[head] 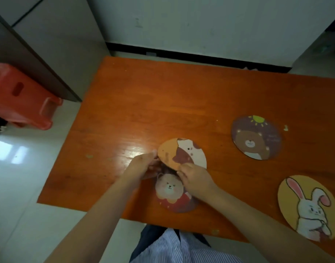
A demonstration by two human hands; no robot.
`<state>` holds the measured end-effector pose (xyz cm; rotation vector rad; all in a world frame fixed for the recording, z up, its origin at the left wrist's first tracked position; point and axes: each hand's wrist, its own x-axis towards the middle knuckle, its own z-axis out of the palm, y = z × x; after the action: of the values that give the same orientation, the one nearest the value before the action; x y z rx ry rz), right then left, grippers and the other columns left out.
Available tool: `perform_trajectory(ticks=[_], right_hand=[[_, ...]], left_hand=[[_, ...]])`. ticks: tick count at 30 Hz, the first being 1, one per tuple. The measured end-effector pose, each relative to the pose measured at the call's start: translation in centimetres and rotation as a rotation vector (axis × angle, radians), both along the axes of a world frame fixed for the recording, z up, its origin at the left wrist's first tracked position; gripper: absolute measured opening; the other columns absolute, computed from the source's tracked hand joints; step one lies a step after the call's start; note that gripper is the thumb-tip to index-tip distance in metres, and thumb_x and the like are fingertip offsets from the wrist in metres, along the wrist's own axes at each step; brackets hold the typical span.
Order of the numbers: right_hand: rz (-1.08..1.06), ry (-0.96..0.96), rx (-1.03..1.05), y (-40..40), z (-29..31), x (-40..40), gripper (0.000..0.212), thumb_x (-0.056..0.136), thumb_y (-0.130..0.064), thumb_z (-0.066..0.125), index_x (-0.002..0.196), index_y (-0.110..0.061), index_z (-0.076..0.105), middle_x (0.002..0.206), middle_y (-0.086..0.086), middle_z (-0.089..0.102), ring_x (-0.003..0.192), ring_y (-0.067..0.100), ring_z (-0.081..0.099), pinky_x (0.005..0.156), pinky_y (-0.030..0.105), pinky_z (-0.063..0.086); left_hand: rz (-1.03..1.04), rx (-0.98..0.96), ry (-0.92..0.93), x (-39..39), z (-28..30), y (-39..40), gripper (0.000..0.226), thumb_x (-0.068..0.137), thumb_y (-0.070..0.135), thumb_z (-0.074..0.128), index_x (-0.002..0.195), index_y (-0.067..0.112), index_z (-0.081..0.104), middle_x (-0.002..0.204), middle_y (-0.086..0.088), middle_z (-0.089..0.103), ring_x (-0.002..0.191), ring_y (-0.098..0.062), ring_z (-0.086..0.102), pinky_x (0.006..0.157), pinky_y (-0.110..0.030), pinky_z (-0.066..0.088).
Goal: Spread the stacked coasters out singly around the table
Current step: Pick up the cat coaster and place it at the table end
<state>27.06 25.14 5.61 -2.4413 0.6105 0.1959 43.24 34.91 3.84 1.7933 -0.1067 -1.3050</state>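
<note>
A round coaster with a cat picture (183,152) is tilted up off the stack near the front middle of the orange table (163,103). My right hand (196,180) pinches its near edge and my left hand (144,167) holds its left edge. Under it lies a coaster with a pale bear in red (172,194), partly covered by both hands. Two coasters lie singly at the right: a brown bear with a sun (256,137) and a white rabbit on yellow (309,207).
A red plastic stool (20,97) stands on the pale floor to the left of the table. Grey cabinets stand behind it and at the far right. The table's front edge runs just before my striped shirt (182,249).
</note>
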Motion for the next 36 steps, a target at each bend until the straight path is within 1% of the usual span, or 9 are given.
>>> perform_trajectory(ticks=[2,5,8,12,16,19,26,31,36], right_hand=[[0.123,0.060,0.163,1.1,-0.9,0.2,0.028,0.099,-0.015,0.039,0.095,0.003,0.060,0.099,0.021,0.062,0.093,0.030,0.055,0.072,0.032,0.039],[0.066,0.019,0.214,-0.2,-2.0,0.1,0.023,0.096,-0.006,0.042,0.097,0.005,0.062,0.102,0.022,0.064,0.099,0.030,0.056,0.084,0.029,0.042],[-0.235,-0.056,-0.041,-3.9,-2.9,1.1,0.023,0.092,-0.008,0.050,0.111,0.002,0.059,0.116,0.018,0.061,0.113,0.030,0.051,0.095,0.027,0.036],[-0.356,0.232,-0.154,-6.6,-3.6,3.9,0.047,0.086,-0.022,0.063,0.128,-0.007,0.046,0.130,0.015,0.051,0.120,0.031,0.047,0.097,0.039,0.045],[-0.415,0.267,-0.069,-7.6,-3.5,5.6,0.027,0.083,-0.014,0.065,0.108,-0.005,0.061,0.110,0.014,0.066,0.096,0.025,0.062,0.079,0.034,0.053],[-0.411,0.197,0.017,-8.3,-2.1,5.7,0.010,0.085,-0.008,0.062,0.093,-0.003,0.066,0.077,0.004,0.062,0.063,0.011,0.052,0.052,0.019,0.041],[-0.397,-0.080,0.532,-4.6,4.7,8.3,0.016,0.090,0.000,0.056,0.082,-0.013,0.053,0.064,0.007,0.051,0.059,0.021,0.052,0.051,0.028,0.043],[-0.486,-0.126,0.814,4.2,5.1,16.0,0.026,0.088,0.005,0.057,0.073,-0.016,0.055,0.067,0.005,0.053,0.054,0.015,0.051,0.040,0.018,0.044],[-0.519,-0.162,0.918,14.5,3.9,23.8,0.026,0.086,0.008,0.056,0.072,-0.013,0.055,0.066,0.007,0.053,0.049,0.013,0.050,0.032,0.011,0.042]], left_hand=[[-0.045,0.057,-0.031,0.0,-0.4,1.0,0.003,0.082,0.015,0.064,0.081,0.012,0.063,0.066,-0.005,0.062,0.062,-0.015,0.062,0.048,-0.019,0.054],[0.031,0.066,-0.148,-0.2,-1.3,1.6,0.022,0.080,-0.009,0.054,0.068,0.009,0.061,0.056,-0.006,0.059,0.053,-0.015,0.058,0.048,-0.020,0.051],[0.045,0.092,-0.253,-0.8,-1.4,1.0,0.020,0.076,-0.003,0.057,0.063,0.013,0.060,0.054,-0.006,0.055,0.055,-0.022,0.051,0.059,-0.033,0.048],[-0.196,0.248,-0.511,-1.6,-1.0,0.0,0.040,0.074,0.014,0.062,0.051,0.028,0.032,0.054,0.002,0.043,0.056,-0.018,0.043,0.050,-0.025,0.037],[-0.117,0.263,-0.527,-2.0,-0.9,-0.6,0.012,0.075,0.005,0.057,0.070,0.016,0.059,0.065,-0.001,0.053,0.070,-0.022,0.049,0.059,-0.026,0.038],[-0.065,0.175,-0.465,-2.0,-0.7,-0.7,0.016,0.076,0.000,0.050,0.072,0.013,0.059,0.069,-0.009,0.055,0.067,-0.025,0.048,0.061,-0.028,0.037],[0.187,-0.033,-0.282,3.3,1.9,4.9,0.022,0.090,0.012,0.050,0.071,0.024,0.052,0.071,-0.008,0.055,0.068,-0.023,0.056,0.065,-0.039,0.054],[0.366,0.014,-0.063,9.7,2.0,14.4,0.014,0.085,0.014,0.060,0.095,0.007,0.054,0.093,-0.014,0.060,0.089,-0.028,0.060,0.072,-0.035,0.054],[0.441,-0.019,-0.259,15.0,2.2,25.5,0.014,0.082,-0.008,0.053,0.083,0.005,0.059,0.074,-0.007,0.061,0.065,-0.018,0.058,0.054,-0.019,0.053]])
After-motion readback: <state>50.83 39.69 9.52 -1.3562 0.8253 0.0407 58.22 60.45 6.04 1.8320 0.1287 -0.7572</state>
